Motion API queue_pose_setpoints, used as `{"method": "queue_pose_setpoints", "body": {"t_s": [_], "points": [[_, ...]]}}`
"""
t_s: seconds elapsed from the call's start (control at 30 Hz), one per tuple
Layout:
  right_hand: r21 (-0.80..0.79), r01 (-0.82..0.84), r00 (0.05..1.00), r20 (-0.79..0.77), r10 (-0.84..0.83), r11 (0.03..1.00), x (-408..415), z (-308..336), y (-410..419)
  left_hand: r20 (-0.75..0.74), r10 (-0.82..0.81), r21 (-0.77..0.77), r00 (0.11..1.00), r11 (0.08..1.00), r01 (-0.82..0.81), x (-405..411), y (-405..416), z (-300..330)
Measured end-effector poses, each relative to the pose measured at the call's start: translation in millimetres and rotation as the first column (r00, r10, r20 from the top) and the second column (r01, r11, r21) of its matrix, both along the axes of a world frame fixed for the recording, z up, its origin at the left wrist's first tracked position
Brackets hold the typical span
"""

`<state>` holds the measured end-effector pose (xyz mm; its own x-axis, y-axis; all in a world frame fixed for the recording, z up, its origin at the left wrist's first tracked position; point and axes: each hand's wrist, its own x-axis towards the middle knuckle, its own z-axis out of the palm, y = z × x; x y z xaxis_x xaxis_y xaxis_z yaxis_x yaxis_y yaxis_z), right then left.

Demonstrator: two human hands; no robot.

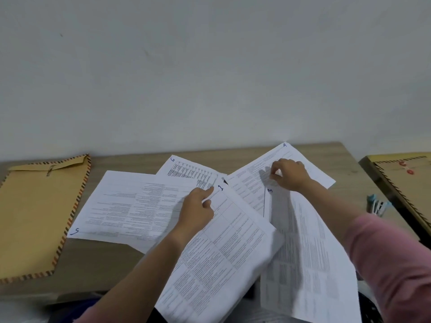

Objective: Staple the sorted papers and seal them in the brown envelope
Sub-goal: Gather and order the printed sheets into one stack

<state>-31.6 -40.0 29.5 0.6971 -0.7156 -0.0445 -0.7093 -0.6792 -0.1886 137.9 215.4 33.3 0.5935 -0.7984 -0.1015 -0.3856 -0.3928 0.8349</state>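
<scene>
Several printed sheets with handwritten blue numbers lie fanned across the wooden table (pixel 98 259). My left hand (pixel 198 210) pinches the top corner of the sheet marked 1 (pixel 224 250), which hangs over the table's front edge. My right hand (pixel 288 174) pinches the top edge of the sheet marked 3 (pixel 307 259) and lifts it off the sheet marked 4 (pixel 254 180). Sheet 5 (pixel 123 203) lies flat on the left, and sheet 6 (pixel 191 171) peeks out behind it. A brown envelope (pixel 35 213) with a striped border lies at the far left, flap open.
A blue and white stapler (pixel 377 205) sits at the table's right edge. A second brown envelope with a red string clasp (pixel 407 180) lies on a separate surface at the far right. A plain wall stands directly behind the table.
</scene>
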Motion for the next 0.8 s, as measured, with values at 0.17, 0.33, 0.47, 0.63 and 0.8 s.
{"method": "queue_pose_setpoints", "body": {"t_s": [0.17,0.33,0.47,0.63,0.8], "points": [[0.256,-0.019,0.991,-0.121,0.052,0.966,-10,9,10,-0.018,-0.022,-0.022,1.0,1.0,0.021,-8,-6,2],[0.329,0.065,0.997,-0.071,-0.044,0.942,-26,-5,13,-0.042,-0.024,-0.016,0.999,1.0,0.024,-13,-4,-3],[0.312,0.075,0.995,0.039,-0.091,0.947,-33,-10,17,-0.019,-0.034,-0.03,0.999,0.999,0.034,-15,-2,-4],[0.364,0.047,0.967,0.216,-0.134,0.93,-34,-7,23,0.003,-0.055,-0.056,0.998,0.997,0.055,-14,-4,1],[0.453,0.041,0.85,0.452,-0.27,0.89,-18,22,36,0.041,-0.09,-0.101,0.995,0.99,0.094,-21,-19,7]]}}
